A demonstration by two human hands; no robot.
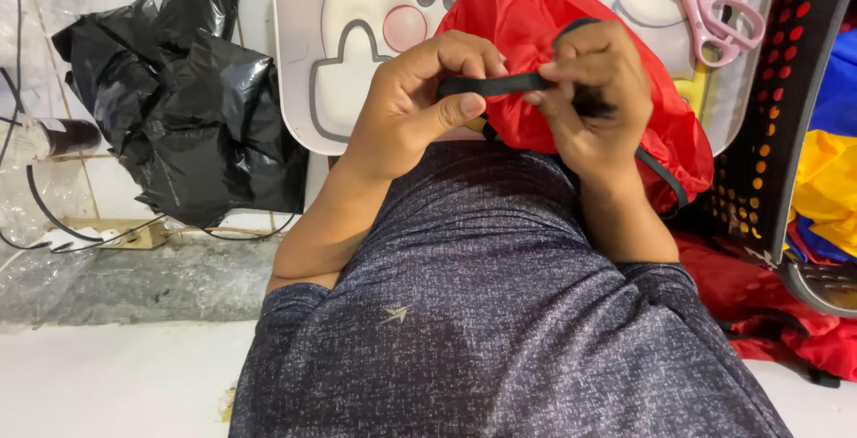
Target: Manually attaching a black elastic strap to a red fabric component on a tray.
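A bundle of red fabric (527, 23) rests against my chest, with a black strap (495, 84) running across its front. My left hand (420, 99) pinches the strap's left end between thumb and fingers. My right hand (594, 90) grips the strap's right end and presses into the red fabric. The strap is stretched flat between the two hands. A further loop of the black strap (665, 179) curls under the fabric on the right.
A white lap table (344, 54) lies under the fabric, with pink-handled scissors (710, 9) at its top right. A crumpled black plastic bag (192, 99) sits to the left. A dark perforated basket (786, 90) holds blue and yellow cloth (830, 143) at right. More red fabric (768, 304) lies below it.
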